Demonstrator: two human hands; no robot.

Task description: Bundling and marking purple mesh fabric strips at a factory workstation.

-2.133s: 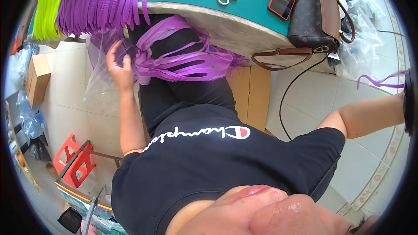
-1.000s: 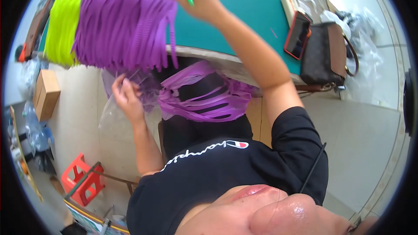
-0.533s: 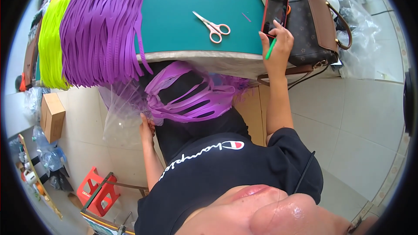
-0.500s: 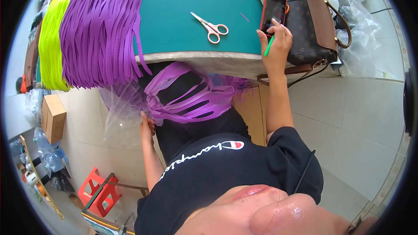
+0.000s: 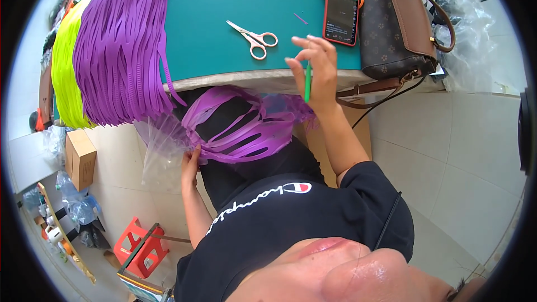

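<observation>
1. Hands: two. The right hand (image 5: 316,72) holds one slim green tool (image 5: 307,82) beside its thumb, its fingers otherwise spread apart. The left hand (image 5: 191,163) touches the gathered left end of one purple strip bundle (image 5: 268,143); whether its fingers are clamped there, I cannot tell.
2. On the green table (image 5: 207,0): one pair of pale-handled scissors (image 5: 250,34), one red-cased smartphone (image 5: 342,11), one brown handbag (image 5: 414,19) at the right, and two masses of strips at the left, one purple (image 5: 123,50) and one neon yellow (image 5: 67,72). The single strips overlap too much to count.
3. Half a second ago the right hand's fingers were on the smartphone; now they are off it, to its left and nearer the table edge. The green tool has gone with the hand. The left hand is still at the bundle.
4. The bundle lies over the person's lap at the near edge of the table, its long axis running left to right, gathered end left. The green tool's long axis runs near to far. The scissors' tips point far and left.
</observation>
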